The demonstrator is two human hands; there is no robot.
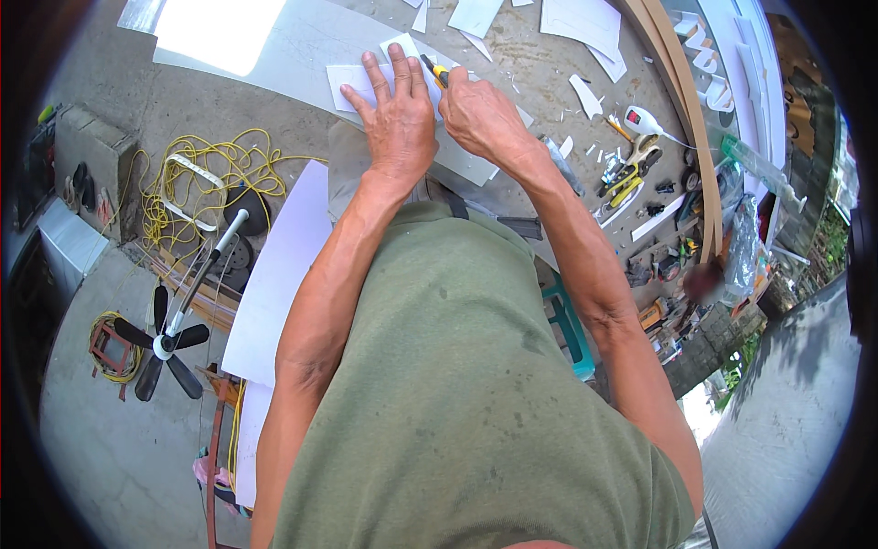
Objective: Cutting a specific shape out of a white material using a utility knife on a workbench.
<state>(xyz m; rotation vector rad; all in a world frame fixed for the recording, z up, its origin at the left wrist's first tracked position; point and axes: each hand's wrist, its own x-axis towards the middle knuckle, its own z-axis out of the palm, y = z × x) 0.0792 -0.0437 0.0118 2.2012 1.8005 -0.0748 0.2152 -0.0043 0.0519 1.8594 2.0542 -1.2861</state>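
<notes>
My left hand [393, 119] lies flat with fingers spread on white sheet pieces [338, 80], which rest on a long pale grey sheet [229, 96] near the top of the view. Just to its right, my right hand [476, 110] is wrapped round a yellow-and-black utility knife [437, 71] at the edge of the small white pieces. The knife's blade tip is too small to make out.
The worktop [540, 82] holds white offcuts [585, 96], scattered tools [626, 178] and a white plastic device [640, 121]. A curved brown board [695, 137] borders the right. Lower left are a fan [165, 343] and tangled yellow cable [206, 146]; a green stool [572, 339] stands below.
</notes>
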